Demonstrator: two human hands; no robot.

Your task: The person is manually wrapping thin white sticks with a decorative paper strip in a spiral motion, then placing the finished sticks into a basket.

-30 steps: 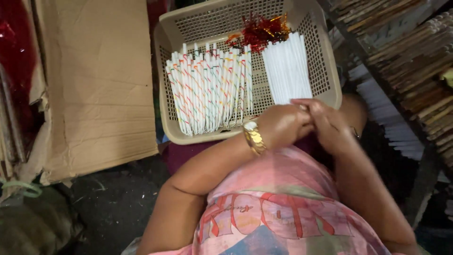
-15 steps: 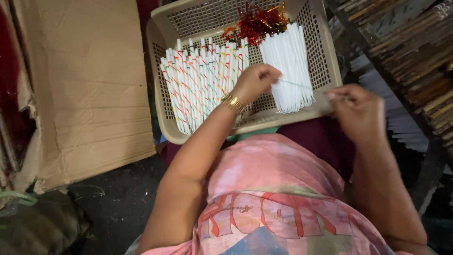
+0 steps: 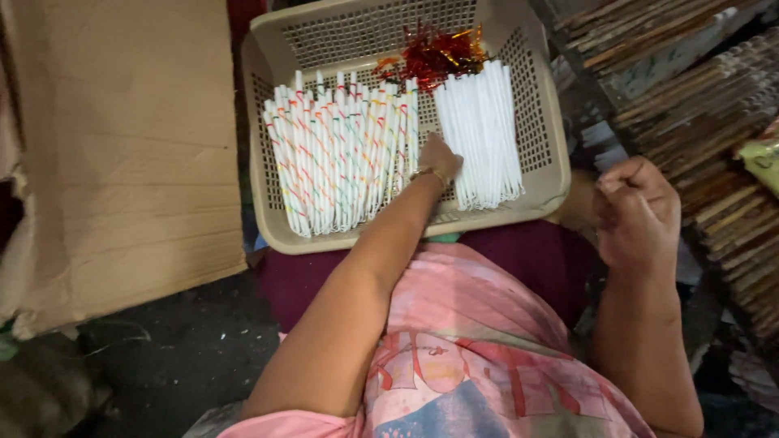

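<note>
A person in a pink shirt (image 3: 479,341) sits with a tan plastic basket (image 3: 540,105) resting across the lap. The basket has little holes all over its walls.

Inside the basket, on the person's left side, lies a big bunch of white sticks with coloured stripes (image 3: 341,162). On the right side lies a bunch of plain white sticks (image 3: 480,138). At the far end, between the tops of the two bunches, sits a small pile of shiny red and gold strips (image 3: 434,53).

The left hand (image 3: 441,156) reaches into the basket and rests in the gap between the two bunches, touching the sticks there. The fingers point down into the sticks, so I cannot tell if they are pinching one. A gold bracelet (image 3: 430,173) goes round that wrist.

The right hand (image 3: 637,207) is up outside the basket, just beside its right rim. It is curled into a closed fist. I cannot tell if anything is inside it.

A big flat sheet of brown cardboard (image 3: 122,154) leans on the left. Stacks of thin brown sticks (image 3: 714,122) are piled on the right.
</note>
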